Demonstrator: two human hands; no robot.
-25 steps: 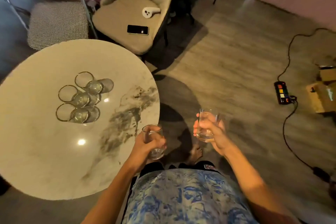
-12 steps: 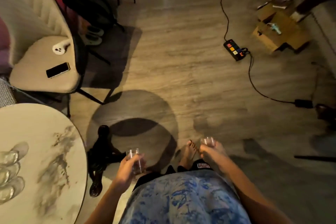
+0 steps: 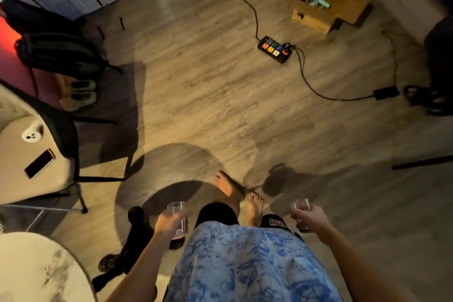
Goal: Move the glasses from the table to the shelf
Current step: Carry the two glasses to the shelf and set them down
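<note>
We look down at our own bare feet on the wooden floor, near the lower middle of the frame. Our left hand is wrapped around a clear glass, held upright beside our hip at lower centre-left. Our right hand is closed around a second glass at lower right, its rim showing above our fingers. Both glasses are in the air, well apart from the bench, whose pale marbled edge fills the lower left corner. A beige chair at the left edge carries a dark phone and a small white device. In the upper right, a power strip lies near an open cardboard box.
</note>
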